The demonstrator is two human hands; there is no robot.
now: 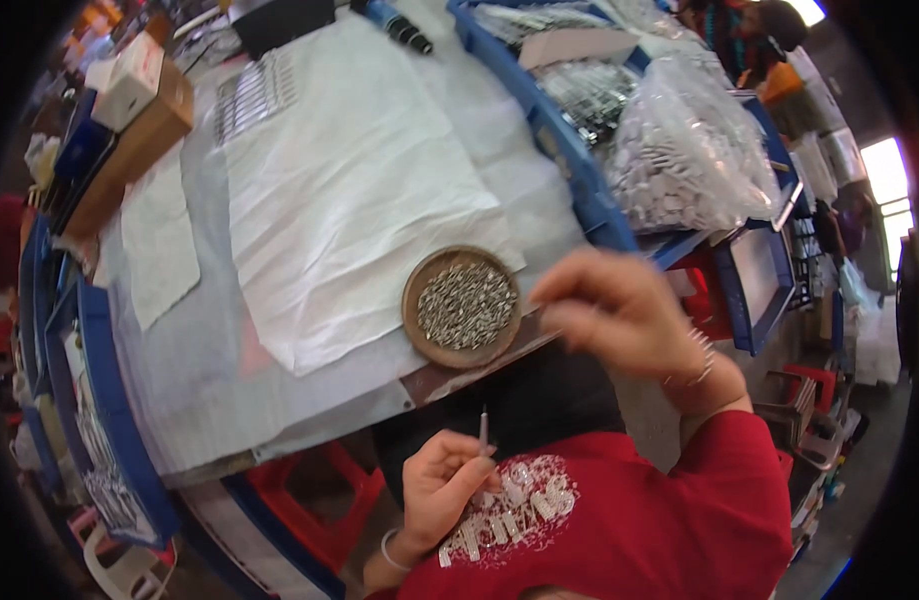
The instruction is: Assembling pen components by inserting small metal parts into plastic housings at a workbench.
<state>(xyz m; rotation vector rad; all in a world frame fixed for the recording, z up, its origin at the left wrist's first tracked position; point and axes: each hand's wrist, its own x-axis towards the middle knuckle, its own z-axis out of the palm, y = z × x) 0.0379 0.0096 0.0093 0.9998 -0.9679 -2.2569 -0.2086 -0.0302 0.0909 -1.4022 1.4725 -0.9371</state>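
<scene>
My left hand point(441, 487) is closed in front of my red shirt, pinching a slim, pale rod point(484, 432) with a thin dark tip pointing up. To the right of a round wooden bowl point(412, 300), my right hand point(614, 310) hangs in the air with its fingers curled. Motion blur smears those fingertips, so whether anything is between them does not show. Many small silvery metal pieces point(466, 305) fill the bowl, which rests at the table's near edge.
White cloth point(359, 180) covers the table, with a row of slim metal parts point(257, 95) at its far left. A blue crate point(569, 150) holds bagged parts point(679, 150) at the right. A dark blue tool point(394, 25) lies at the back. More blue trays point(94, 320) stand left.
</scene>
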